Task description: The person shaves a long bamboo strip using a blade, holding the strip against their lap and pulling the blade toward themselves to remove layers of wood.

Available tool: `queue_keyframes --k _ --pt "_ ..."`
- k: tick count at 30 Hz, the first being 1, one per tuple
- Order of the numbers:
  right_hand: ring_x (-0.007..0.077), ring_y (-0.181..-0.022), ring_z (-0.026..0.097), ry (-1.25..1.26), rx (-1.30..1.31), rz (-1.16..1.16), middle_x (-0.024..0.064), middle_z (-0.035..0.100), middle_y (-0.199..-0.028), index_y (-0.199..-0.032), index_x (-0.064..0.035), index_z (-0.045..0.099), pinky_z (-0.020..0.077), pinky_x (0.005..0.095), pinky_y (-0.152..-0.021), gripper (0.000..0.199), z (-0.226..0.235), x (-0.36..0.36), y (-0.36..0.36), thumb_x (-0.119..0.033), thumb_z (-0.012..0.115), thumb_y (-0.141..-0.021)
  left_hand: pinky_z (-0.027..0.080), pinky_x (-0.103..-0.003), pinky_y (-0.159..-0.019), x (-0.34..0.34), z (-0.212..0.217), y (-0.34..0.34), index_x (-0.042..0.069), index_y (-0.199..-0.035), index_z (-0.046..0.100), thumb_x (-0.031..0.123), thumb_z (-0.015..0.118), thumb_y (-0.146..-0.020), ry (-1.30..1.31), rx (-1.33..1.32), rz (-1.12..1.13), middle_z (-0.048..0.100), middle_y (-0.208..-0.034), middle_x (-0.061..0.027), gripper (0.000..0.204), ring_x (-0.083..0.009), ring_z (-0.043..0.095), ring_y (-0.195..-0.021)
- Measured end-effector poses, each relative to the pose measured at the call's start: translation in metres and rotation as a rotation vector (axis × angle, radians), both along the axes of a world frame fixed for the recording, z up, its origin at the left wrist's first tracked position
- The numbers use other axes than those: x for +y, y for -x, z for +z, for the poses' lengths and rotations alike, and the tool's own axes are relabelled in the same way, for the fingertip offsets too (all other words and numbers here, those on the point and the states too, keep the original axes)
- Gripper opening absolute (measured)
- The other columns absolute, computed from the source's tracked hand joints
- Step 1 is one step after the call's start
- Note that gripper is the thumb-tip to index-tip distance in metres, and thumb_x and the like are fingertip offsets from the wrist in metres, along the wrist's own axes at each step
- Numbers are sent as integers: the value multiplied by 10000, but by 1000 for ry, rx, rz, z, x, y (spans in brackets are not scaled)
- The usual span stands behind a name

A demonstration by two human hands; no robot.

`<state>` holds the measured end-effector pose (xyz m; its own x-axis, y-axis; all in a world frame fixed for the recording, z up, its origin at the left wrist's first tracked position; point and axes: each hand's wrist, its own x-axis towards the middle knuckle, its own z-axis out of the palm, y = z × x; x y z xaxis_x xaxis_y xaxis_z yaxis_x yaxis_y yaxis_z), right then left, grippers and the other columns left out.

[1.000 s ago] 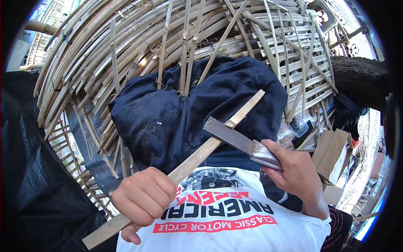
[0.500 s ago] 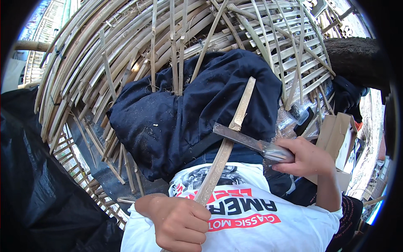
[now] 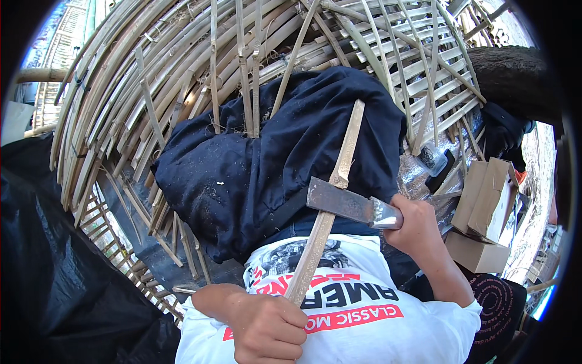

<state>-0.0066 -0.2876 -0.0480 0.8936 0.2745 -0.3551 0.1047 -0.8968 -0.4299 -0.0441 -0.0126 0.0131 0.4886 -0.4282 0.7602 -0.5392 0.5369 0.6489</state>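
Observation:
My left hand [image 3: 271, 330], low in the view, is closed around the near end of a bamboo strip [image 3: 315, 249]. The strip slants up and away to the right over my lap, its far end above a dark blue cloth [image 3: 224, 170]. Gripped in my right hand [image 3: 415, 224] is a broad-bladed knife [image 3: 342, 201]; its handle is mostly hidden by the fingers. The blade lies across the strip around its middle, just below a raised, rough node. Its flat face is turned partly up.
Bundled bamboo strips [image 3: 121, 103] curve around the far left. At the far right is a woven bamboo lattice [image 3: 439, 91]. An open cardboard box [image 3: 485, 200] and a dark log [image 3: 509, 82] are on the right; black plastic sheeting [image 3: 54, 255] hangs at the left.
The knife blade has rolled so more of its flat face shows, still across the strip near the node. My right hand has shifted slightly left; my left hand keeps its hold.

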Motion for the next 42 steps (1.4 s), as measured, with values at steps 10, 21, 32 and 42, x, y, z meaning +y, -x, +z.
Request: queue_keyframes --k 10,21,32,42 --pt "363 -669 664 -248 -163 -225 150 655 -695 -786 -44 614 516 419 -608 193 -49 32 23 -84 750 -655 245 -288 -397 0 -1 -14 102 -522 396 195 573 -967 11 -2 50 355 -513 14 487 -125 370 -392" --pt "77 -721 566 -1004 967 -59 19 639 -796 -875 -9 657 465 249 -653 221 -65 13 2 -58 811 -724 218 -279 -375 12 10 -35 96 -506 405 159 626 -906 42 1 -123 350 -491 18 461 -115 358 -367" --pt "84 -601 597 -810 1042 49 17 574 -639 -750 -45 536 473 259 -564 273 -78 33 -8 -118 793 -805 268 -286 -400 18 4 -31 104 -517 406 147 605 -895 -20 -22 -135 347 -510 26 429 -120 387 -403" --pt "88 -620 523 -660 864 -95 13 556 -612 -688 -12 591 431 292 -648 318 -71 32 7 -213 818 -784 348 -291 -439 22 10 -36 109 -546 435 203 665 -767 -214 -178 -283 396 -533 18 333 -136 470 -470"
